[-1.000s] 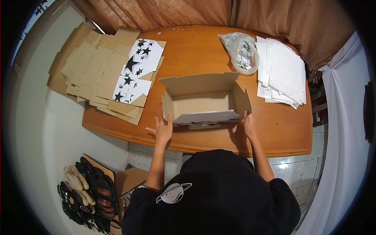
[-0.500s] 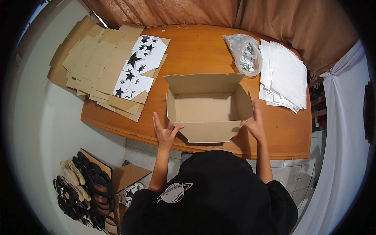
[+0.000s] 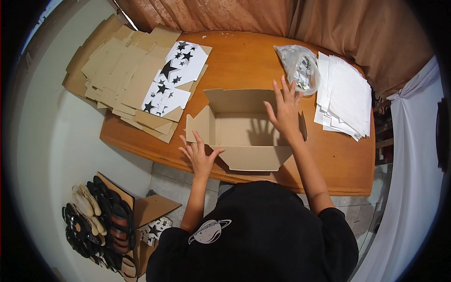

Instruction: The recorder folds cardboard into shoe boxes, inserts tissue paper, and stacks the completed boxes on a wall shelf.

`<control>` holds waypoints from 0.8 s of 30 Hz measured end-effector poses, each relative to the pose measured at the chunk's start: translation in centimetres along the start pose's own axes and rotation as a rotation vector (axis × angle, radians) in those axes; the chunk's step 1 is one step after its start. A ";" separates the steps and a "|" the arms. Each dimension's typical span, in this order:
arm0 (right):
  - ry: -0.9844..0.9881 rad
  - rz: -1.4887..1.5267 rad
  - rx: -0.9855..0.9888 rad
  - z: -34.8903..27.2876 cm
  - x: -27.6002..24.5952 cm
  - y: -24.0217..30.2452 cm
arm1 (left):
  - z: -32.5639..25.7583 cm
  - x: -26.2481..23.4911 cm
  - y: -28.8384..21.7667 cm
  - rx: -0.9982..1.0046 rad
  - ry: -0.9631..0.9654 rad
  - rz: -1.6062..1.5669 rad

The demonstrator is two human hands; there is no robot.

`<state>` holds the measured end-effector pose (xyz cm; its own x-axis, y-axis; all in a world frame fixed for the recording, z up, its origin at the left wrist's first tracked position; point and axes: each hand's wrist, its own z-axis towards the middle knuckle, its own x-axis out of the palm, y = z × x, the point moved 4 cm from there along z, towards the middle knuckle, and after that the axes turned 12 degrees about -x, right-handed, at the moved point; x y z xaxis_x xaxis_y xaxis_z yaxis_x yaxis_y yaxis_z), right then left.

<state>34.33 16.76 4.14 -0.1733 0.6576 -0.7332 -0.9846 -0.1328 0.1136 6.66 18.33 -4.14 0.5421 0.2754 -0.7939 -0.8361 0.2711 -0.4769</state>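
Observation:
An open cardboard box (image 3: 253,159) stands in front of me near the table's edge, its flaps up or folded outward and its inside bare. My left hand (image 3: 201,160) is at the box's near left corner, fingers spread, beside the left flap (image 3: 199,124), which leans outward. Over the right side of the box my right hand (image 3: 285,113) reaches with stretched, spread fingers and casts a shadow inside. It holds nothing and covers part of the far right corner. Whether its fingers touch the cardboard I cannot tell.
On the wooden table (image 3: 235,56) lie flat cardboard pieces (image 3: 110,70) with a star-patterned white sheet (image 3: 171,77) on top. A clear plastic bag (image 3: 300,70) of small silvery things and white papers (image 3: 345,96) lie at right. Sandals (image 3: 101,221) are piled at lower left.
My right hand has moved from the box's near right corner up and left over its right side. The left flap now leans outward, and my left hand has shifted slightly.

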 end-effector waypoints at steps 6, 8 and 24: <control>0.168 0.008 -0.102 -3.7 -0.9 -0.6 | 0.0 0.2 0.3 -0.058 -0.021 -0.021; 0.230 -0.007 -0.142 -5.1 -1.4 -0.3 | -0.1 0.4 0.7 -0.074 -0.007 -0.008; 0.467 0.001 -0.159 -9.1 -0.6 -0.8 | 0.4 -0.1 1.0 -0.026 0.011 0.033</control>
<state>35.43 9.73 -1.56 -0.1098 0.2592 -0.9596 -0.9624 -0.2692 0.0374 5.75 18.90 -4.40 0.5137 0.2730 -0.8134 -0.8553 0.2379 -0.4603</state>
